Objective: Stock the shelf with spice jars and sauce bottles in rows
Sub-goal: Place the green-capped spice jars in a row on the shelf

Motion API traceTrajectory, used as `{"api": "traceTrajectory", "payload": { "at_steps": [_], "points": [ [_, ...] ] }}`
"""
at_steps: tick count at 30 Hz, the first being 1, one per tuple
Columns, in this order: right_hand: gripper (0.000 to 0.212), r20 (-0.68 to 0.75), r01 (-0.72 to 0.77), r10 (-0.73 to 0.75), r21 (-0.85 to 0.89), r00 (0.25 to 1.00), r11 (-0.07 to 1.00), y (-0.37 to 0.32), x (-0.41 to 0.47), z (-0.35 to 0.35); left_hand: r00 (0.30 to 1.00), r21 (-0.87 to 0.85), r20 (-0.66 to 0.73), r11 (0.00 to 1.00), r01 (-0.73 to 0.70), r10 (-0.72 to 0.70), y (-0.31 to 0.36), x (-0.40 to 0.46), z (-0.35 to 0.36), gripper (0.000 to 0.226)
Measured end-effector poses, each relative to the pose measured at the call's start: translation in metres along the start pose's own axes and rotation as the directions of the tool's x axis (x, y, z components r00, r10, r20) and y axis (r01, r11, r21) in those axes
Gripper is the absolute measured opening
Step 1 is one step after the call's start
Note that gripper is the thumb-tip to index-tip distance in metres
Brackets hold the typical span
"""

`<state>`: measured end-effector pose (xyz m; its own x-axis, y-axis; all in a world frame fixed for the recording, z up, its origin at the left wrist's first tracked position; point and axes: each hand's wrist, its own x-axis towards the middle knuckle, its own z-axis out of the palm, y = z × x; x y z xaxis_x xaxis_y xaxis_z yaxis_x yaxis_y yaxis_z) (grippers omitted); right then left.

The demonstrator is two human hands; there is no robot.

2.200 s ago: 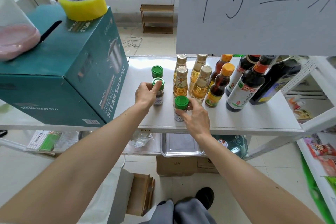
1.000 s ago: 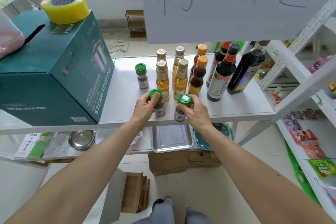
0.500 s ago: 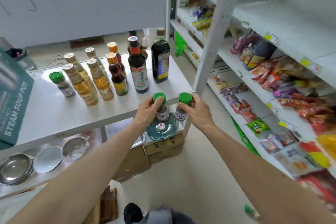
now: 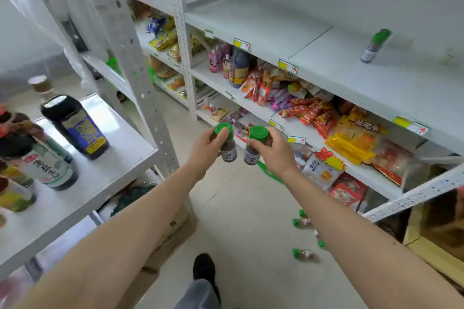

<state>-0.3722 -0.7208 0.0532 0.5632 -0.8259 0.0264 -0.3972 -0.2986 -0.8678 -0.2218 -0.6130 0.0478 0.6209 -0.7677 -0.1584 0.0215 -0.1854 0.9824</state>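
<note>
Nearest us, our left hand [image 4: 204, 146] grips one green-capped spice jar [image 4: 227, 143] by its cap, and our right hand [image 4: 275, 152] grips a second jar [image 4: 254, 144] just beside it, both held in the air in front of the white shelf [image 4: 351, 75]. Below them, more small jars [image 4: 302, 253] lie on the floor. Farther off, a lone jar [image 4: 375, 45] stands on that shelf, while dark sauce bottles [image 4: 75, 126] stand on the surface [image 4: 113, 158] to the left of it.

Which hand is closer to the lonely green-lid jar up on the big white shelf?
Right. The right hand is nearer the shelf jar, which stands up and right of it; the left hand is farther left.
</note>
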Motion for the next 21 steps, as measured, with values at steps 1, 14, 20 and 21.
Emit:
{"api": "traceTrajectory", "payload": {
  "at_steps": [1, 14, 20, 21],
  "points": [
    [0.033, -0.035, -0.013, 0.013, 0.0, 0.999, 1.0, 0.005, 0.007, -0.011, 0.999, 0.005, 0.043, 1.0, -0.014, 0.014, 0.007, 0.011, 0.013, 0.02],
    [0.035, -0.422, -0.115, 0.102, -0.006, 0.901, 0.993, 0.032, 0.105, -0.124, 0.907, 0.092, 0.398, 0.978, -0.188, 0.137, 0.088, 0.165, 0.142, 0.056],
    [0.03, -0.508, -0.17, 0.138, -0.018, 0.85, 0.985, 0.051, 0.145, -0.163, 0.859, 0.081, 0.49, 0.973, -0.216, 0.15, 0.114, 0.208, 0.194, 0.034],
    [0.029, -0.519, -0.174, 0.137, -0.022, 0.844, 0.984, 0.054, 0.152, -0.17, 0.854, 0.073, 0.497, 0.973, -0.218, 0.154, 0.118, 0.216, 0.204, 0.031]
  ]
}}
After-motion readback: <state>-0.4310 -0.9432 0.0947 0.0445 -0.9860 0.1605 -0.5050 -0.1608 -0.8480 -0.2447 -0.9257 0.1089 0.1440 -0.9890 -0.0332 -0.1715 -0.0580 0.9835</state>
